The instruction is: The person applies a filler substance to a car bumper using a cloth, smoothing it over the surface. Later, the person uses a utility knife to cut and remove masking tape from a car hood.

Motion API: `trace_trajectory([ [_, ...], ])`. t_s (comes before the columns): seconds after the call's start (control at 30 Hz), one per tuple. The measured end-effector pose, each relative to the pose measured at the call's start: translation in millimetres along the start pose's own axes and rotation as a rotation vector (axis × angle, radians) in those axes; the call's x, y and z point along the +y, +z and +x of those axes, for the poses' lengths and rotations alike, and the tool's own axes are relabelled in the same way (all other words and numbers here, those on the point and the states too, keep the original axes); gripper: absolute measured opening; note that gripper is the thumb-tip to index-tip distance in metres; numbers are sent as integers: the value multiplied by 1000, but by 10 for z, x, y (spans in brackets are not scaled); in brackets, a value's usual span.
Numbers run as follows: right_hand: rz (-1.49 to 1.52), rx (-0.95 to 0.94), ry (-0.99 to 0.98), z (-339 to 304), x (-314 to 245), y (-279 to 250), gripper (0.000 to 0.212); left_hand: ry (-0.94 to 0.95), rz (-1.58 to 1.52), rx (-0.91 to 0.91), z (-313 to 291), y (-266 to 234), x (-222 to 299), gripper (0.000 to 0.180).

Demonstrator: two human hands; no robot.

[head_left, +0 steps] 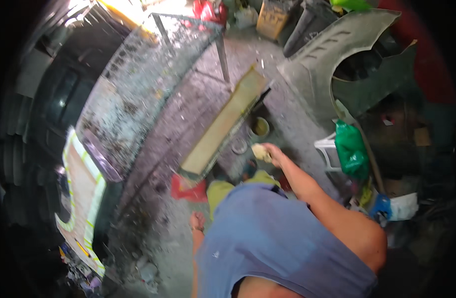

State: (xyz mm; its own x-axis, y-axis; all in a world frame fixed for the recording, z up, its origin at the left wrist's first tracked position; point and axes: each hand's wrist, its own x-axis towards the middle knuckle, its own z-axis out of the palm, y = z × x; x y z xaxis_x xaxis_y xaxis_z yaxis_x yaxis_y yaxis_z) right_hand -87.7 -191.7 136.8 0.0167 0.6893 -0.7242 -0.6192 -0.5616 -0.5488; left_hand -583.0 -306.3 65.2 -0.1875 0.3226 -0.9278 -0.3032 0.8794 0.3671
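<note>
My right hand (273, 155) grips a pale yellow sponge (261, 153), held out in front of me just short of a bucket (252, 133) with yellowish contents. Between the bucket and a long beige panel (219, 124) there is a small round container (239, 145). The panel slants from near my knees toward the far right, apart from both hands. My left hand (197, 220) hangs low at my left side with its fingers curled and nothing visible in it. A red object (188, 188) lies at the near end of the panel, just beyond that hand.
On the left stands a stained work table (133, 89) on metal legs, with a masked pale panel (81, 198) before it. A grey car fender (315, 74) leans at the far right. Nearer are a green plastic bag (351, 151) and a white stool (327, 149). Yellow and dark bins stand behind.
</note>
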Motion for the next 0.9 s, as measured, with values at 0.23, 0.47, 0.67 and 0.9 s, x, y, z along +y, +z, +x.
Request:
trace_trajectory([
  [0.23,-195,-71,23,-58,-507,414,33,-113,67,62,-259,232,-41,49],
  [0.47,-533,-79,135,-16,-864,373,39,112,-17,-1,463,980,443,34],
  [0.67,-1046,-264,179,422,-1558,-24,39,253,-138,46,304,1654,825,35],
  [0.9,-1123,-523,288,1016,-2494,-83,36,170,-324,232,-26,2465,-199,38],
])
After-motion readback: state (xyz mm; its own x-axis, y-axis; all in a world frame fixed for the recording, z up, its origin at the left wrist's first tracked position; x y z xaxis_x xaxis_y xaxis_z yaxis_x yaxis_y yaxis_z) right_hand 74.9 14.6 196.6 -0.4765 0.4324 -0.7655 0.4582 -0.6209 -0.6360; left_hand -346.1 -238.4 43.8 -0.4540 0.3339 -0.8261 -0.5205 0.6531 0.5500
